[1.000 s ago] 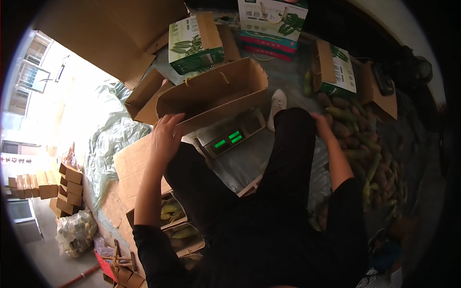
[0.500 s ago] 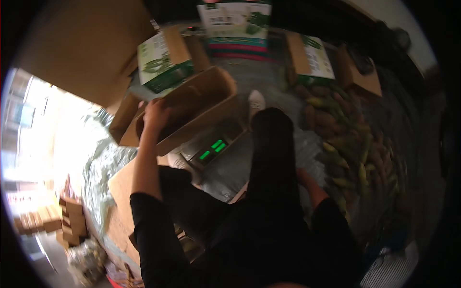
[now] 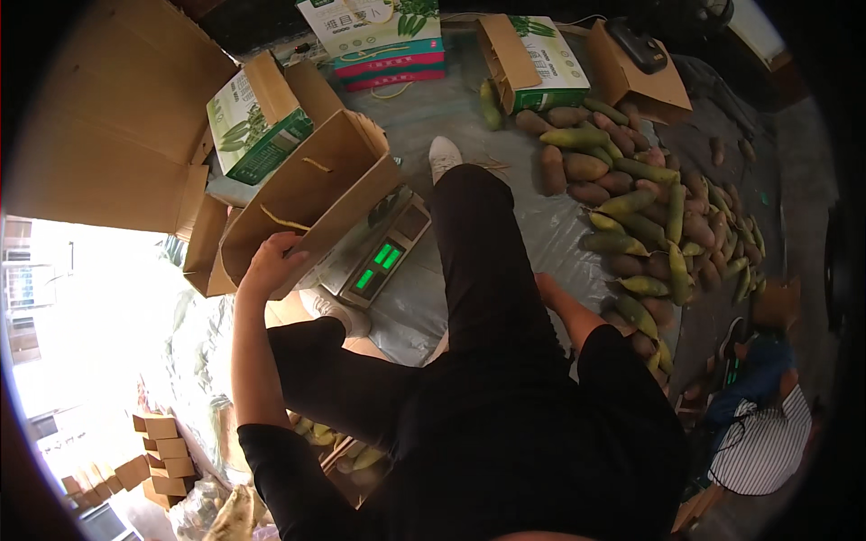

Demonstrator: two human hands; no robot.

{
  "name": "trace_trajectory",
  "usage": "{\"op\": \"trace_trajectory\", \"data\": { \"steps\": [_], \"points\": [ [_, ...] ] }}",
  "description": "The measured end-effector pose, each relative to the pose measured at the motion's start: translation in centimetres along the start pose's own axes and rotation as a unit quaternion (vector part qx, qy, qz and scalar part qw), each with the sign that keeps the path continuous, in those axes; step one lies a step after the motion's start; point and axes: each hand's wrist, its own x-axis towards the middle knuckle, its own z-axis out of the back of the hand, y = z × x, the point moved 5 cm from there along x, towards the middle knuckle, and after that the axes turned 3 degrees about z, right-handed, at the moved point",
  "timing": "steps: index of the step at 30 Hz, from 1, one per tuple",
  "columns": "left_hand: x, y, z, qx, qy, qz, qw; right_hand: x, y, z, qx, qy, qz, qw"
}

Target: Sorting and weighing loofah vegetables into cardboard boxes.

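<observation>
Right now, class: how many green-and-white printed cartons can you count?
3: one carton behind the open brown box, one atop coloured boxes, one by the vegetable pile. Others may be hidden.

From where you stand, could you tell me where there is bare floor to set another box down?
The grey sheet is bare between the open cardboard box that the left hand grips and the vegetable pile, ahead of the white shoe. A smaller patch lies below the scale. The right side is crowded with vegetables; the right hand is hidden.
</observation>
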Motion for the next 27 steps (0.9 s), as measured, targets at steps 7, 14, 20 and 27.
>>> {"op": "trace_trajectory", "data": {
  "steps": [7, 14, 20, 27],
  "points": [
    [-0.5, -2.4, -1.0, -0.003, -0.005, -0.005, 1.000, 0.8, -2.4, -1.2, -0.024, 0.056, -0.058, 0.996],
    [-0.8, -0.2, -1.7, 0.099, -0.069, 0.125, 0.985, 0.4, -4.7, -3.0, -0.027, 0.021, -0.059, 0.998],
    [-0.8, -1.4, -3.0, 0.139, -0.118, 0.178, 0.967, -1.2, -7.6, -3.5, -0.195, 0.062, 0.100, 0.974],
    [-0.7, -0.8, -3.5, 0.135, -0.175, 0.153, 0.963, -2.6, -10.6, 1.1, -0.095, -0.063, 0.000, 0.993]
  ]
}}
